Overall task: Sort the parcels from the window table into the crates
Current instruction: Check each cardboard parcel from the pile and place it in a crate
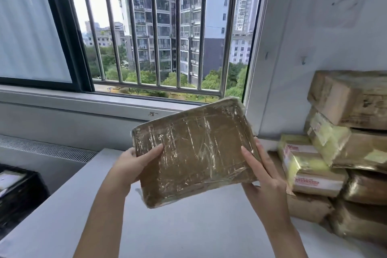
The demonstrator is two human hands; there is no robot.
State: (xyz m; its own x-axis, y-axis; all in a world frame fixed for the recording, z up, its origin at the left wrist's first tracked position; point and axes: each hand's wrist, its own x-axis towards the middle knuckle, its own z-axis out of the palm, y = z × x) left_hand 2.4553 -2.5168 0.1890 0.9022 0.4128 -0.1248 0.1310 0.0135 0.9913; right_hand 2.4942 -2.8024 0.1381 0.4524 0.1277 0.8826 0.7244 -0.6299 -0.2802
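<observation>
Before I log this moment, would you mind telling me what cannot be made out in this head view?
- Flat parcel: its far face is turned away; no label shows on the taped side.
- Left hand and right hand: fingers behind the parcel are hidden by it.
- Parcel stack: cut off by the right edge; label print too blurred to read.
- Dark crate: cut by the left edge, contents unclear.
</observation>
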